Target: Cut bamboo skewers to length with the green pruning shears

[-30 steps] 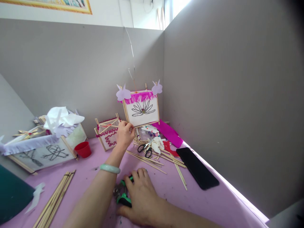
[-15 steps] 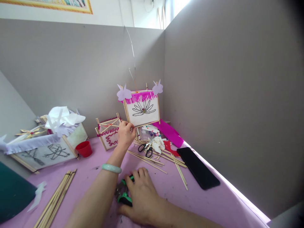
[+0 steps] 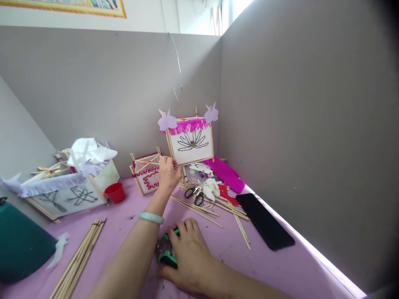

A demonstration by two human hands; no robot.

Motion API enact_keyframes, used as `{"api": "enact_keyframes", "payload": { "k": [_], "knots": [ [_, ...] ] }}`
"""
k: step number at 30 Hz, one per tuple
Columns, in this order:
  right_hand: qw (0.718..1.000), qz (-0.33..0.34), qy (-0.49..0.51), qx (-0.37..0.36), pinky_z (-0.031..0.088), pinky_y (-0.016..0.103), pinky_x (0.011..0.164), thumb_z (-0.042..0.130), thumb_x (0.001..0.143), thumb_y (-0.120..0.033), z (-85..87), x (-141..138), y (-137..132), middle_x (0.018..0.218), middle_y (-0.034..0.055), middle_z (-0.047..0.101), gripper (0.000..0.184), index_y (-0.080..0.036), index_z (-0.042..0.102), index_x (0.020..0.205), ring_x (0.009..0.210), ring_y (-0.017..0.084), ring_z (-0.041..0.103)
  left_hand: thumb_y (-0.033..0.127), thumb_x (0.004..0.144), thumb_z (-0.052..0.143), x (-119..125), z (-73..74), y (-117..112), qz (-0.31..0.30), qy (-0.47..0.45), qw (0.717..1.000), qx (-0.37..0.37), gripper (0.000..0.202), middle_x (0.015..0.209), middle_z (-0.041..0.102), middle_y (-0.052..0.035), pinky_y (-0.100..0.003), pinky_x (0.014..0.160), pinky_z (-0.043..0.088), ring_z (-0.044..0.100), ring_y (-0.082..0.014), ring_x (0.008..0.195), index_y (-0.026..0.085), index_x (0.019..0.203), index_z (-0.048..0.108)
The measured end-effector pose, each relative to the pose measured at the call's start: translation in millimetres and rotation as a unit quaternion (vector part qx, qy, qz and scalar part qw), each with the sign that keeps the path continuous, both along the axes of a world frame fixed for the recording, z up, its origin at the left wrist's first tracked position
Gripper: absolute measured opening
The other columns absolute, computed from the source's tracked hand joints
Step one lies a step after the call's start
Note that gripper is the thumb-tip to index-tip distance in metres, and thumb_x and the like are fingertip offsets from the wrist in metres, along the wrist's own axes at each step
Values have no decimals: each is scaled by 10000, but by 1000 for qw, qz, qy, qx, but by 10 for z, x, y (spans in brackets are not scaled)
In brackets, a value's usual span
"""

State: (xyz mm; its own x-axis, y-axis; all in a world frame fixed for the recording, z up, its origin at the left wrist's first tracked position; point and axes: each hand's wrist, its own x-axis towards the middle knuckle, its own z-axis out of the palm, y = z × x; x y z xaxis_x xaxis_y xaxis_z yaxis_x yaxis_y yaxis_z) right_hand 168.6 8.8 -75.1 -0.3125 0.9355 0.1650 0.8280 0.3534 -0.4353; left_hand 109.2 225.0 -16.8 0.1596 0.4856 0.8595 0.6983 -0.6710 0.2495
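Fingers (image 3: 166,165) pinch a frame (image 3: 190,143) (left hand (image 3: 168,176), red cup (image 3: 115,193) nearby); right hand (image 3: 188,253) clenches pliers (image 3: 165,253).

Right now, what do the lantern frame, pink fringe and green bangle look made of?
The lantern frame looks like unpainted bamboo or light wood: pale matte sticks. The pink fringe looks like matte crepe or tissue paper, snipped into fine strips. The green bangle looks like polished jade or glass, milky and glossy.

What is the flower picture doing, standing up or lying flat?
Standing up, tilted slightly: the left hand pinches the bottom edge of the wooden-framed flower panel, holding it up with its drawing facing the camera.
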Motion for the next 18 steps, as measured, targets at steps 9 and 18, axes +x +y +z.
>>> {"api": "enact_keyframes", "payload": {
  "k": [9,18],
  "knots": [
    [1000,-5,2,9,156,574,1070,521,746,-683,-44,6,15,1291,179,475,818,-151,442,1362,1233,398,332,193,729,608,5,-7,2,1,0,1000,-2,202,859,437,-68,-397,788,441,473,-246,881,220,718,408],
    [1000,-4,-1,8,168,585,1063,504,757,-692,-17,-5,8,1288,184,484,810,-152,446,1358,1230,392,335,170,724,603,6,-16,15,-14,-8,1000,-4,202,843,439,-64,-395,793,443,473,-238,862,223,692,411]
  ]
}}
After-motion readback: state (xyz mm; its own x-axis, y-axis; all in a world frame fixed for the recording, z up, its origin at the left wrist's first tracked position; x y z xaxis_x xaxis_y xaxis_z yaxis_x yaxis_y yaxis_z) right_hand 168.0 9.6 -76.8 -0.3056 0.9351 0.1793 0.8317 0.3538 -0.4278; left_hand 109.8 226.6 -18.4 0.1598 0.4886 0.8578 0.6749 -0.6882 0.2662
